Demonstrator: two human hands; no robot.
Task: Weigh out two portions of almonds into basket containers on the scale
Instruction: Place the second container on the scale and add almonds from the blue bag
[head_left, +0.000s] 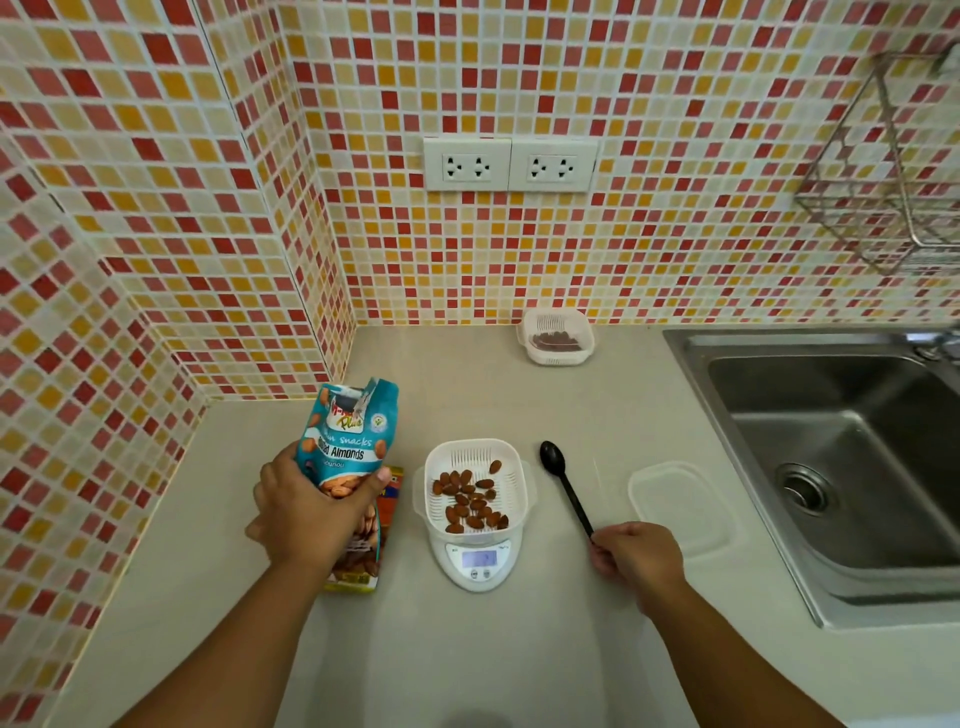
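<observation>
White slotted plastic basket container (475, 486) holding brown almonds (470, 499) sits on small white digital scale (478, 564), between the two hands. Left hand (311, 506) grips opened teal almond bag (345, 441) upright, just left of scale. Right hand (636, 558) pinches handle end of black plastic spoon (563, 480), which lies right of the basket.

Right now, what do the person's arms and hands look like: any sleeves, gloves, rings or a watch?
Both forearms are bare as far as the picture shows, with no sleeves in view. The left hand and the right hand wear no gloves, and no rings, watch or bracelet show on them.
</observation>
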